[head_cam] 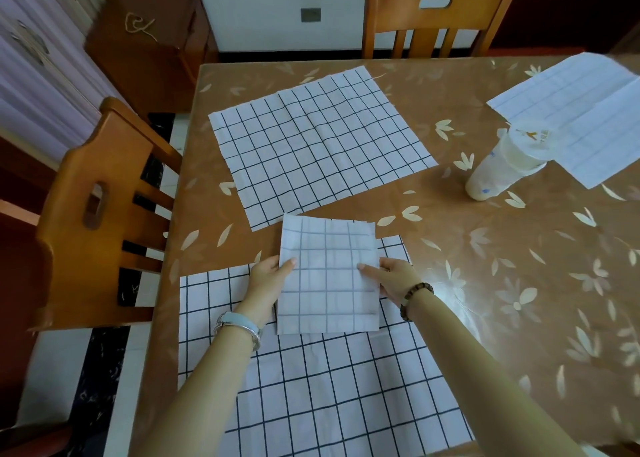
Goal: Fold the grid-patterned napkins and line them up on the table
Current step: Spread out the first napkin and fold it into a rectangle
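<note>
The brown flowered table fills most of my view, with one wooden chair at its left side and another chair at the far edge against a white wall. An open napkin lies flat under my forearms. A second open napkin lies beyond it, turned at a slant. A third napkin lies pale side up at the far right corner. The folded napkin sits over the near one's far edge, its long axis pointing straight away from me. A plastic cup stands just beside the third napkin. My left hand and right hand pinch the folded napkin's two long sides, thumbs on top.
</note>
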### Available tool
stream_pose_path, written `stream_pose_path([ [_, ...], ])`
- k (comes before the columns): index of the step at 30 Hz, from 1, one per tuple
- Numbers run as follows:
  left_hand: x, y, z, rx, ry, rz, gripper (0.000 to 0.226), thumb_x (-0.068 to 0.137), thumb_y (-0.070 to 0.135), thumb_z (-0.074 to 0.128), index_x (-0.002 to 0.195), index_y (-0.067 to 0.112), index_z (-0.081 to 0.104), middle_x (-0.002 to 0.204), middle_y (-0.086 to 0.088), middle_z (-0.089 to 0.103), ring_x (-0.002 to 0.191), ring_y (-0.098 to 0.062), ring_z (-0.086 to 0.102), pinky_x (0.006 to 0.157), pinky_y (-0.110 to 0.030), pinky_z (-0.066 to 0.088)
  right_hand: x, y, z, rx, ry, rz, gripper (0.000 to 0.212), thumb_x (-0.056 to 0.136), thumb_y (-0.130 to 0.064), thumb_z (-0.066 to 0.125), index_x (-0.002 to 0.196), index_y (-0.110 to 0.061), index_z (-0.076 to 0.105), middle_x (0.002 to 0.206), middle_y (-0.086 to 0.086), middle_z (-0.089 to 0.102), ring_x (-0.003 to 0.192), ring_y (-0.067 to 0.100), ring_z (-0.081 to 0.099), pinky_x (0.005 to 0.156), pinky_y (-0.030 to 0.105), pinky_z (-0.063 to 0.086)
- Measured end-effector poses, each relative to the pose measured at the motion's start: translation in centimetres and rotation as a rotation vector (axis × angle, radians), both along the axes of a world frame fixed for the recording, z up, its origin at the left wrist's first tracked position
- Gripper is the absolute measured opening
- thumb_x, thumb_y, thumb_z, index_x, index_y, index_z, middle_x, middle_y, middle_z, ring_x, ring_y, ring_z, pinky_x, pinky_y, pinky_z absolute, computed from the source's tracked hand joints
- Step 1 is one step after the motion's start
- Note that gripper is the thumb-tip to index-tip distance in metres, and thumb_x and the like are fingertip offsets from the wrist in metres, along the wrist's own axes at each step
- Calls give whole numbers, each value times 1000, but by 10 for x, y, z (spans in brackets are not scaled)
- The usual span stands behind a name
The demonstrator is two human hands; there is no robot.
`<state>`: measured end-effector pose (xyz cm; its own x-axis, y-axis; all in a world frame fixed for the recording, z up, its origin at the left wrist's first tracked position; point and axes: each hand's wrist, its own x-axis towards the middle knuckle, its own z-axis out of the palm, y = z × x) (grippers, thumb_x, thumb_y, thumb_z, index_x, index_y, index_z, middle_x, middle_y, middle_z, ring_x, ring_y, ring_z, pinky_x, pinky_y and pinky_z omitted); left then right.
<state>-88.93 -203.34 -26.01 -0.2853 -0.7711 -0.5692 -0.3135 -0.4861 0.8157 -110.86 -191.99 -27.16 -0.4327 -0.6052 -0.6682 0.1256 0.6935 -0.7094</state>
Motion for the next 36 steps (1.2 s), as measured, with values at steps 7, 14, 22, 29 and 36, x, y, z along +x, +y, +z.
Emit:
stream_pose_path([
  [7, 12, 5, -1, 96, 50, -32, 17, 92, 17, 68, 108, 19, 72, 104, 0, 75, 100, -19, 70, 78, -24, 52, -7, 11, -22, 30, -68, 37, 108, 41, -72, 84, 109, 7, 57, 99, 22, 69, 80, 16, 38, 67, 37, 29],
  [14, 18, 11, 4, 41, 45, -62, 18, 85, 5, 74, 101, 15, 73, 85, 12, 76, 84, -2, 71, 74, -15, 54, 9, 9, 17, -31, -50, 25, 17, 77, -24, 80, 91, -17, 74, 99, 11, 75, 100, 31, 69, 93, 46, 53],
  [22, 26, 11, 4, 81, 57, -95, 21, 92, 6, 65, 112, 12, 70, 107, -9, 75, 105, -28, 69, 99, -45, 50, 8, 13, 12, -86, -119, -63, 10, 80, -7, 76, 87, -14, 74, 105, 15, 72, 106, 34, 66, 98, 47, 50],
  [29, 31, 13, 8, 84, 93, -97, 21, 94, 3, 61, 112, 7, 70, 101, -8, 76, 94, -24, 71, 77, -31, 58, 5, 19, 8, -128, -8, -65, 19, 85, 4, 64, 97, 19, 61, 109, 32, 65, 101, 41, 63, 92, 54, 50],
  [36, 35, 12, 21, -8, 35, -118, 36, 95, -10, 47, 82, 9, 76, 92, 3, 78, 92, -17, 72, 82, -27, 57, 3, 25, 20, -388, 187, 173, 67, 67, 29, 29, 58, -21, 72, 73, 4, 74, 77, 18, 70, 85, 25, 52],
])
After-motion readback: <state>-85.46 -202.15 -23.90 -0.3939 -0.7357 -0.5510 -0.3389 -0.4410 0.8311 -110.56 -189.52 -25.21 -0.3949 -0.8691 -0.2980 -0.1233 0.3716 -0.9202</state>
